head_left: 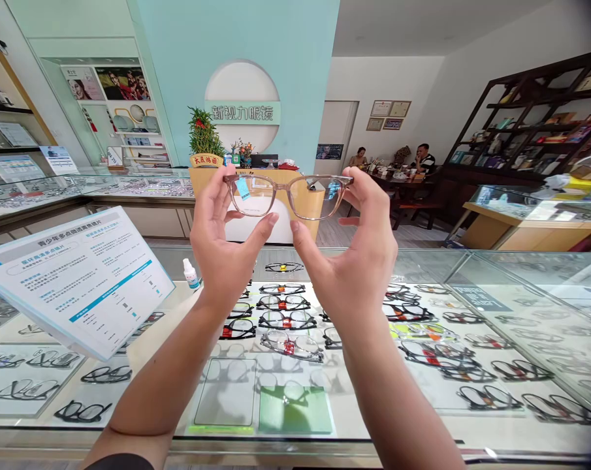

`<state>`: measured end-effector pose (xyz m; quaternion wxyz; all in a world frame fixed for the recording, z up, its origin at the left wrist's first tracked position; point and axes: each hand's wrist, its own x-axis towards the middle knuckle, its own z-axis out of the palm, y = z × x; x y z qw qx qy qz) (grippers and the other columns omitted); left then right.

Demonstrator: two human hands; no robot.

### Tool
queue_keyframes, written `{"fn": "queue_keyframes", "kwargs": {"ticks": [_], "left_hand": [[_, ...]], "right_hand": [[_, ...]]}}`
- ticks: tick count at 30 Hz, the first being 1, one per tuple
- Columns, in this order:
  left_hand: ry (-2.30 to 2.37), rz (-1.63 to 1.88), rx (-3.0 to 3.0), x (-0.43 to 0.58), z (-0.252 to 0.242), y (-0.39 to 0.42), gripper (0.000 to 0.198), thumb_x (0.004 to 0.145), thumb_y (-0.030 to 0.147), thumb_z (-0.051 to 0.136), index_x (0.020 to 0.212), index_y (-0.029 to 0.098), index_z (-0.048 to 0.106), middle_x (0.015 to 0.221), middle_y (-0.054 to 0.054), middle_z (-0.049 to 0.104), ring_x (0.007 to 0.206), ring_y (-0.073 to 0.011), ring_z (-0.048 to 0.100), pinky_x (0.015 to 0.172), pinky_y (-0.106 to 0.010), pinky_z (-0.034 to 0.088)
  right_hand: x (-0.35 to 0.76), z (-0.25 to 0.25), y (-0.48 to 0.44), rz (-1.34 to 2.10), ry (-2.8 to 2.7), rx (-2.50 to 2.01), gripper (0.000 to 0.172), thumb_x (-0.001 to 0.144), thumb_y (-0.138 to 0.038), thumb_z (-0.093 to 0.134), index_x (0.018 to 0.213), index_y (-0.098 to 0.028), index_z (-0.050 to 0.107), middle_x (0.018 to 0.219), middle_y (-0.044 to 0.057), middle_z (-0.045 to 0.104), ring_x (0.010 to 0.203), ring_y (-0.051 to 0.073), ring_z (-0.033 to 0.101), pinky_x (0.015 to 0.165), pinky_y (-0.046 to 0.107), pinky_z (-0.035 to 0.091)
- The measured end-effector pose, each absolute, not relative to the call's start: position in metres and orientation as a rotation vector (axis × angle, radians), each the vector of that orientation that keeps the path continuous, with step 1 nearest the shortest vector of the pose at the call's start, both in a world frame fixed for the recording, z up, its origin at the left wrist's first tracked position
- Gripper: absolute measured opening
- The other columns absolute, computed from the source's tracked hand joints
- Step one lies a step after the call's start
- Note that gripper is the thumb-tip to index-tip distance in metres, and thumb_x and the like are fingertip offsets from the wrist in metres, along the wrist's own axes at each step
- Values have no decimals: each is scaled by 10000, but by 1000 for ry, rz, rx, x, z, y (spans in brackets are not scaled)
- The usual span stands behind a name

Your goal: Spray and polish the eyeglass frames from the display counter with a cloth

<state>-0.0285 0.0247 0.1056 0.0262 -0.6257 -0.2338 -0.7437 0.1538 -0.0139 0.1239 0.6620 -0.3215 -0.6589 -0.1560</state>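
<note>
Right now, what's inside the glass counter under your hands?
Rows of displayed eyeglass frames on white trays. Your left forearm and right forearm cover parts of the middle rows; those stay hidden.

The left hand [221,245] and the right hand [361,251] are bare, and both forearms [177,365] are uncovered too. Only at the left elbow a dark sleeve [121,462] edge shows, at the bottom of the view.

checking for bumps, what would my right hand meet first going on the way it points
The right hand points up and forward, its fingers gripping the glasses. Past them the way looks free above the display case, though depth is unclear.
</note>
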Motion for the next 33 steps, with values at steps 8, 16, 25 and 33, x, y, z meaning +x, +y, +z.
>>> {"fn": "queue_keyframes", "kwargs": {"ticks": [8, 16, 25, 33], "left_hand": [[-695, -2365, -1976, -30, 104, 39, 867, 890, 644, 903, 1626, 382, 527, 1721, -132, 561, 1620, -399, 546, 1184, -489, 600], [-606, -2455, -1917, -27, 105, 41, 766, 896, 575, 924, 1555, 367, 594, 1617, -109, 648, 1480, -326, 667, 1091, -420, 598], [-654, -2564, -1844, -27, 105, 46, 816, 854, 716, 896, 1513, 327, 612, 1515, -116, 674, 1495, -332, 627, 1187, -463, 542], [-740, -2488, -1723, -26, 107, 41, 756, 890, 738, 850, 1477, 321, 621, 1458, -95, 655, 1438, -304, 641, 1210, -467, 539]], "right_hand": [[153, 124, -16, -283, -1523, -648, 755, 981, -385, 724, 1680, -372, 438, 1661, 126, 577, 1524, 414, 577, 1172, 702, 577], [149, 128, -24, -182, -1462, -604, 621, 998, -388, 721, 1598, -363, 564, 1567, 110, 650, 1498, 397, 597, 1188, 687, 565], [151, 127, -17, -125, -1429, -579, 486, 1049, -347, 628, 1533, -372, 663, 1437, 86, 716, 1329, 311, 678, 1030, 545, 629], [152, 120, -2, -60, -1438, -586, 459, 1065, -347, 607, 1518, -365, 671, 1399, 87, 717, 1292, 291, 703, 1041, 525, 613]]}}
